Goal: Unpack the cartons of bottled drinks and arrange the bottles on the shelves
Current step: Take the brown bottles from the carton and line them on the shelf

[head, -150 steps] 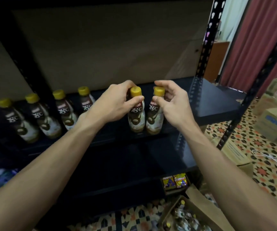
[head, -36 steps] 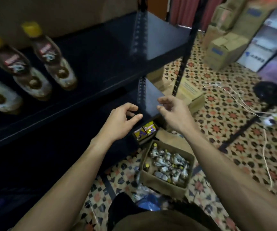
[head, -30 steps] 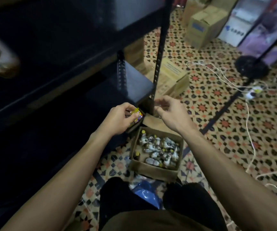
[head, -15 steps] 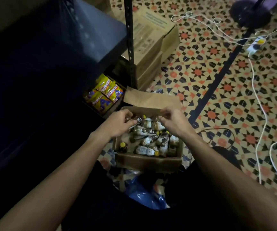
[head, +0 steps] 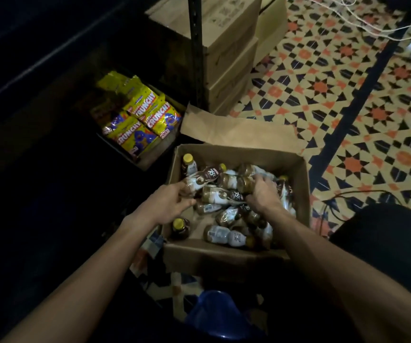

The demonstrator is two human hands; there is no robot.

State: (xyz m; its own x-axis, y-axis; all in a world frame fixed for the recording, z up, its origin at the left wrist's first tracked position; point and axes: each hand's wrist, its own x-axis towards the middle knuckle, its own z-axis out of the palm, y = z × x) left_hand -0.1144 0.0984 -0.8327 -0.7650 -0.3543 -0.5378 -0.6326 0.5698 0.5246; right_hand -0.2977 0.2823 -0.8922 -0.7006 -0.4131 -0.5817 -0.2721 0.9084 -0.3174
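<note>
1. I am looking down into the open carton (head: 224,264), which is sitting on the patterned floor (head: 348,107) right in front of me; its far flap (head: 236,131) is lying folded outward; both my forearms are reaching down into it
2. My left hand (head: 167,204) is closing round the base end of a labelled bottle (head: 203,177) that is lying on its side near the carton's left wall, its yellow cap pointing away to the right; my fingers are curling over the top and my thumb is coming in below, so the grip is narrow and tight on the bottle
3. My right hand (head: 264,194) is reaching into the middle of the heap; its fingers are bending down over a brown bottle (head: 234,181) lying on its side and are gripping it; the thumb is hidden, so I cannot tell how firm that grip is
4. The other bottles are lying jumbled in the carton under and around my hands; one upright bottle (head: 189,164) is standing in the far left corner and another capped bottle (head: 180,226) is standing by the near left wall, just below my left wrist; a pale bottle (head: 226,237) is lying along the near wall
5. Yellow snack packs (head: 145,120) are sitting in a tray to the carton's left, under the dark shelving; a black shelf post (head: 197,50) is rising beyond the flap, with closed cartons (head: 231,45) stacked behind it; white cables (head: 362,21) are trailing over the tiles at the far right
</note>
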